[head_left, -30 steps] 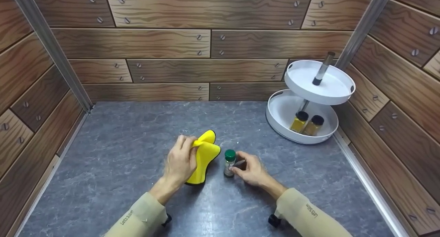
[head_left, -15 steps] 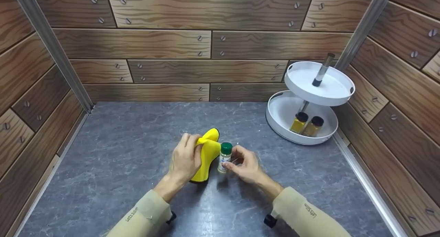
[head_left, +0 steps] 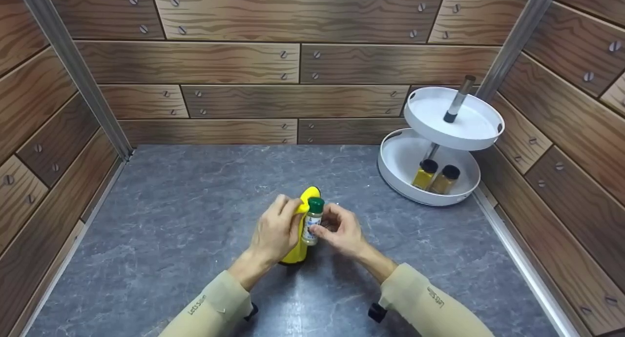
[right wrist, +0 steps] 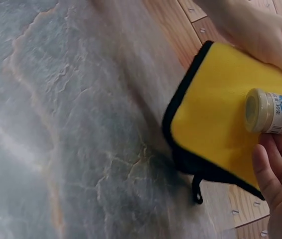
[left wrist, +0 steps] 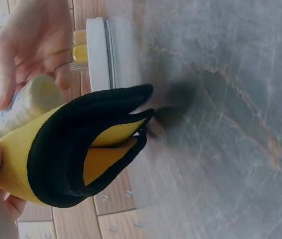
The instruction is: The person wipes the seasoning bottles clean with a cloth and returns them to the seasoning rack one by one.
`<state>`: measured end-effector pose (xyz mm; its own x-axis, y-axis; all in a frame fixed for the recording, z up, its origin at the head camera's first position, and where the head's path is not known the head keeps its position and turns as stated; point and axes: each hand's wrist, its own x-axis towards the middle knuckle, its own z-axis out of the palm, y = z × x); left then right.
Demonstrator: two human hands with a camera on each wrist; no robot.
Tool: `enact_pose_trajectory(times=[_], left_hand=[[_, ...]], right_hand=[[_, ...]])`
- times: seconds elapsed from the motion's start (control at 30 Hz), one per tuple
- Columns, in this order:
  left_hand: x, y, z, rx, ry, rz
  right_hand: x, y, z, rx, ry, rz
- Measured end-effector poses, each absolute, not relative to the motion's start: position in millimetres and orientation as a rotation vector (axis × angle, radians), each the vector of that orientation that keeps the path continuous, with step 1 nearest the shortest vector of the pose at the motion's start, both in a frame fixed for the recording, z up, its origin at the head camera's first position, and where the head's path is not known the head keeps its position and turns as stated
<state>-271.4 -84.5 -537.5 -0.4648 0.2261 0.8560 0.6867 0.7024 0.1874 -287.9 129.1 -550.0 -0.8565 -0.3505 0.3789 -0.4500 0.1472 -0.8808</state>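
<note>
My left hand [head_left: 278, 228] pinches a yellow cleaning cloth [left wrist: 19, 164] with black edging, which hangs folded below the fingers. In the right wrist view a small black loop [right wrist: 197, 190] sticks out from the cloth's edge. My right hand [head_left: 343, 232] grips a small spice jar [head_left: 312, 222] with a green cap and a printed label, thumb in front and fingers behind. The jar is held off the table, slightly tilted, right against or very near the cloth; whether they touch I cannot tell. Pale contents show through the jar's base in the right wrist view.
A white two-tier round stand [head_left: 390, 173] is at the back right of the grey marbled table [head_left: 205, 180]. Its lower tier holds a yellow spice jar [head_left: 424, 176] and a brown spice jar [head_left: 445, 179], both black-capped. Wood-patterned walls [head_left: 239, 61] enclose three sides.
The right hand has lifted the jar off the table and carried it left to the cloth. My left hand has moved right with the cloth, bringing the two together.
</note>
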Motion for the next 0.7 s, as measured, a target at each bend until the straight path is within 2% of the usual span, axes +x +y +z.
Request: enact_pose_trajectory(times=[0.47, 0.7], left_hand=[[-262, -92, -546, -0.980, -2.036, -0.484], [-263, -88, -549, -0.952, -2.027, -0.505]], right_hand=[[-296, 135, -527, 0.715, -2.235, 1.878], [-296, 135, -529, 0.705, -2.296, 1.839]])
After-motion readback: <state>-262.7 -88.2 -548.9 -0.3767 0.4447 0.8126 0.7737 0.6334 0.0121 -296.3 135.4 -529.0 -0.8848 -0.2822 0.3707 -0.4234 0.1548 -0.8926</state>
